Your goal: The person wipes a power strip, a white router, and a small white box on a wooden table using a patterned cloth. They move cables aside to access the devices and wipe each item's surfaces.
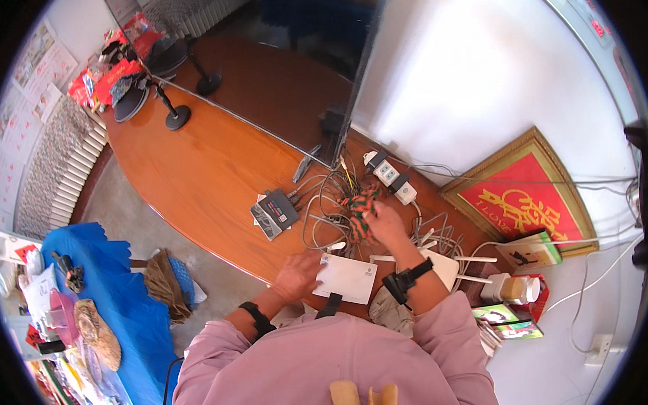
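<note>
My right hand (386, 224) grips a bunched red, green and dark striped cloth (361, 217) above a tangle of grey cables (324, 216). At the left edge of a flat white router box (348, 276) is my left hand (300, 275), its fingers reaching onto the edge; whether it presses or holds the box I cannot tell. A black set-top box (279, 209) lies left of the cables, on top of a dark printed box (266, 223). Behind my right wrist sits a second white router (438, 268) with antennas.
A large television screen (265, 60) stands on the wooden table (210, 169). A power strip (387, 173) with black plugs lies by the wall. To the right are a framed red picture (522, 195) and a lidded jar (520, 290). A microphone stand (177, 116) is at the far left.
</note>
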A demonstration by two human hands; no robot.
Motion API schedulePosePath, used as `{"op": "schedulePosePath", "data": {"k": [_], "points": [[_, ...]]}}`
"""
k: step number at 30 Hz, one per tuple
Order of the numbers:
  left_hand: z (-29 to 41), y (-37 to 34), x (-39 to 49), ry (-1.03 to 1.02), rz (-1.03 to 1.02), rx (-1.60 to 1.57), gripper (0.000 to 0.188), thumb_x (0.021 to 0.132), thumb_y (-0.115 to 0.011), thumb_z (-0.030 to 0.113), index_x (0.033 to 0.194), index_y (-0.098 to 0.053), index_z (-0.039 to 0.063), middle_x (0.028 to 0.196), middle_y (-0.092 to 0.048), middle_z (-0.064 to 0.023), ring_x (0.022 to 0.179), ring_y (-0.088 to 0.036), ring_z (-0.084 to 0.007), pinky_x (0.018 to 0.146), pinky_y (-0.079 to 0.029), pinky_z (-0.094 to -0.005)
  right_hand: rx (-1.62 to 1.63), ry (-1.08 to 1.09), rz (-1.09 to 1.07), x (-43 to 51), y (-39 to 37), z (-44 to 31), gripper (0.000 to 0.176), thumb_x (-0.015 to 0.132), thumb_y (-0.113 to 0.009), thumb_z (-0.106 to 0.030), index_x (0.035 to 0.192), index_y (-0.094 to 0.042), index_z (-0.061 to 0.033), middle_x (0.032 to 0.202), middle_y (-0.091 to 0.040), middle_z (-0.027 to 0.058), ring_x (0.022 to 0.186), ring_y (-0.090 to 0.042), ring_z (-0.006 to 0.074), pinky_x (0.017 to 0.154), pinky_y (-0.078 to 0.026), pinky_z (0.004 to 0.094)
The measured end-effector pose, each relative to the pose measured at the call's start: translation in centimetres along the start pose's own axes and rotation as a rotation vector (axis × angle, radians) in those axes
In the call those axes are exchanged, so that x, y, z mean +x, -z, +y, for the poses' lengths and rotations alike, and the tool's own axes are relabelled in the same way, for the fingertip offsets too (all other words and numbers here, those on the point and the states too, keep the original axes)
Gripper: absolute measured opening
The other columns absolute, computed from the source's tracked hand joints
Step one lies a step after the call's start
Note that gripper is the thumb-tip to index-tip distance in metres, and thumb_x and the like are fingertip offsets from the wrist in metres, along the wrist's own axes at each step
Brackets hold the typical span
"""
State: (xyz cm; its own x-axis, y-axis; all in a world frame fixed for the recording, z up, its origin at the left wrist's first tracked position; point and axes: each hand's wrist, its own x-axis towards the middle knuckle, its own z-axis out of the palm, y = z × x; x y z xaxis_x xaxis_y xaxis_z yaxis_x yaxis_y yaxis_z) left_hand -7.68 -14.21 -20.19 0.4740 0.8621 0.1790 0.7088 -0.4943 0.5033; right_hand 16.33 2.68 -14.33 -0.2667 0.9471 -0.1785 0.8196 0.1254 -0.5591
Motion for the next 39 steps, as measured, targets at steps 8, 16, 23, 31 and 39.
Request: {"op": "schedulePosePath", "data": {"k": [8,16,23,31,39], "points": [[3.8,0.7,1.8,-0.13,-0.42,0.22,0.072,0.073,-0.072,0.027,0.139,-0.045,0.015,0.152,-0.03,-0.0099,0.137,-0.031,-0.0341,0.102,-0.035,-0.0505,-0.109,-0.097,-0.048,-4.1,-6.3,0.3,0.023,0.085,-0.052,-0.019,0.095,-0.066,-0.0036,0.087,-0.067,0.0215,0.087,-0.064,0.0389,0.078,-0.051,0.0485],[4.6,0.1,1.5,-0.069,-0.438,0.271,0.069,0.073,-0.071,0.023,0.137,-0.046,0.017,0.152,-0.029,-0.008,0.138,-0.029,-0.0332,0.098,-0.039,-0.0487,-0.19,-0.06,-0.19,-6.5,-5.6,0.7,0.023,0.082,-0.054,-0.02,0.083,-0.069,-0.0026,0.088,-0.068,0.0194,0.086,-0.066,0.0378,0.076,-0.053,0.0456],[4.6,-0.5,1.2,-0.067,-0.383,0.323,0.069,0.072,-0.072,0.024,0.136,-0.047,0.02,0.151,-0.032,-0.0044,0.136,-0.035,-0.0307,0.093,-0.042,-0.0454,-0.118,-0.008,-0.195,-5.4,1.2,-0.2,0.026,0.085,-0.054,-0.024,0.088,-0.068,-0.0022,0.087,-0.067,0.0196,0.085,-0.064,0.0383,0.074,-0.052,0.0466],[4.7,-0.5,1.4,-0.067,-0.369,0.292,0.07,0.07,-0.074,0.024,0.135,-0.048,0.021,0.152,-0.032,-0.0036,0.135,-0.035,-0.0315,0.093,-0.043,-0.0459,0.1,-0.074,0.127,-1.0,0.9,-1.4,0.027,0.09,-0.054,-0.03,0.097,-0.06,-0.005,0.096,-0.062,0.0227,0.089,-0.061,0.042,0.077,-0.049,0.0518],[4.6,-0.7,1.3,-0.065,-0.385,0.317,0.071,0.07,-0.075,0.023,0.135,-0.048,0.022,0.152,-0.032,-0.0035,0.134,-0.037,-0.0324,0.092,-0.044,-0.0471,-0.13,-0.015,-0.043,-4.1,-7.3,0.9,0.018,0.081,-0.053,-0.011,0.091,-0.065,-0.0013,0.095,-0.066,0.0196,0.085,-0.066,0.0372,0.076,-0.053,0.047]]}}
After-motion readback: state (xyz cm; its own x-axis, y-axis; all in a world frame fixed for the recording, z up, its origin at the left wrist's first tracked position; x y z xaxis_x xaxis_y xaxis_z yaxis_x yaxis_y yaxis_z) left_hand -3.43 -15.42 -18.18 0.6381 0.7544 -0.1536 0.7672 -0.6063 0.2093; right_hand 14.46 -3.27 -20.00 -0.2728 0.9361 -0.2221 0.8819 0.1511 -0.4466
